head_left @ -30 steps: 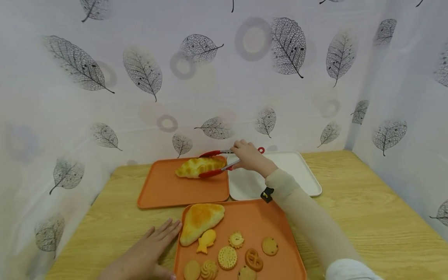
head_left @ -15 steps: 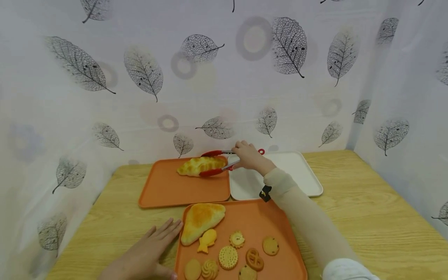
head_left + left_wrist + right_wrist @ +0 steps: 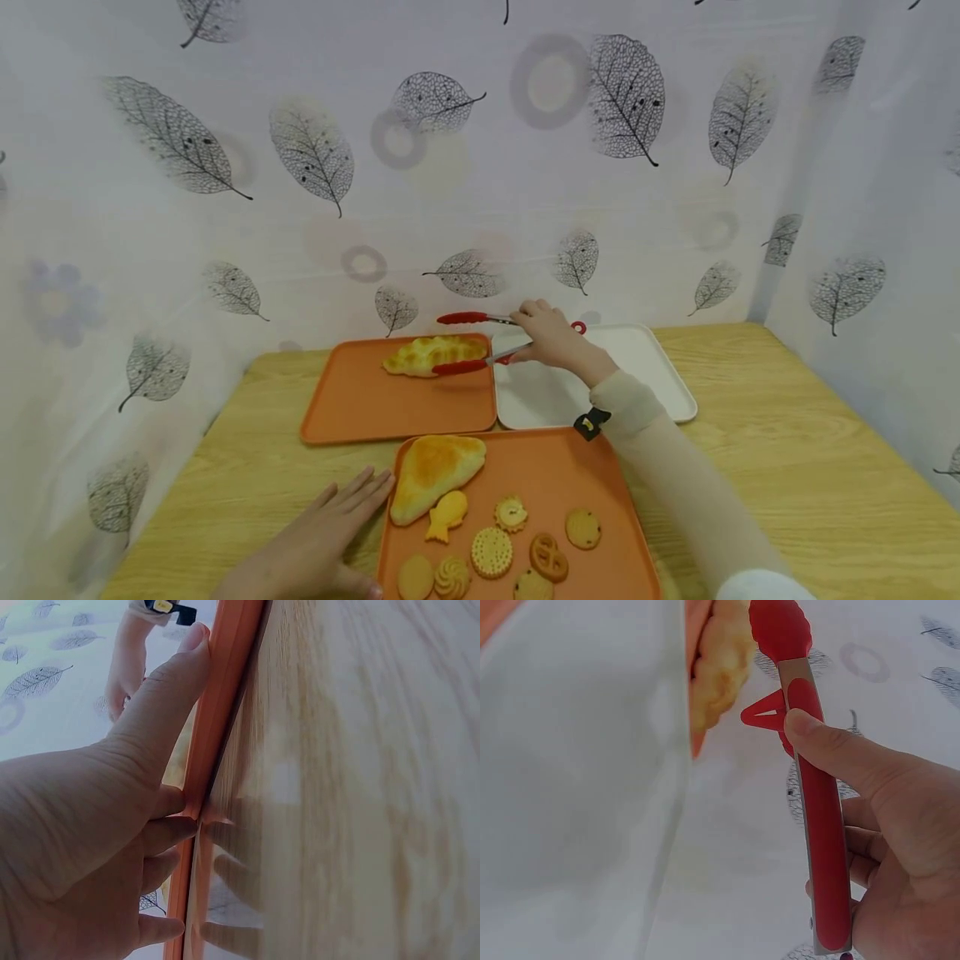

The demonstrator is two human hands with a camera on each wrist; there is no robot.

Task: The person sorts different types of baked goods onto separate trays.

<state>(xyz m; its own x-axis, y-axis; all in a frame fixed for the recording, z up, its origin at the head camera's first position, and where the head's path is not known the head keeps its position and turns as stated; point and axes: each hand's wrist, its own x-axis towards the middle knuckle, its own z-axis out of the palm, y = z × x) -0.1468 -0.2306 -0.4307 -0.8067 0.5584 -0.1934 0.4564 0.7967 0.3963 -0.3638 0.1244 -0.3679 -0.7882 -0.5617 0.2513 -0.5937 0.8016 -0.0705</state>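
Leaf-printed cloth (image 3: 510, 200) is hanging behind; probably soft, light bread (image 3: 416, 355) is lying at eleven o'clock from the near tray (image 3: 577, 471), best gripped gently mid-length. Right hand (image 3: 551, 335) is clasping spread tongs (image 3: 463, 367); left hand (image 3: 318, 529) is resting straight-fingered.

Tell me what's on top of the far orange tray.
On the far orange tray lies one ridged, golden bread. In the head view, the tongs in the right hand cover part of its near edge. The tray surface beneath the bread is hidden.
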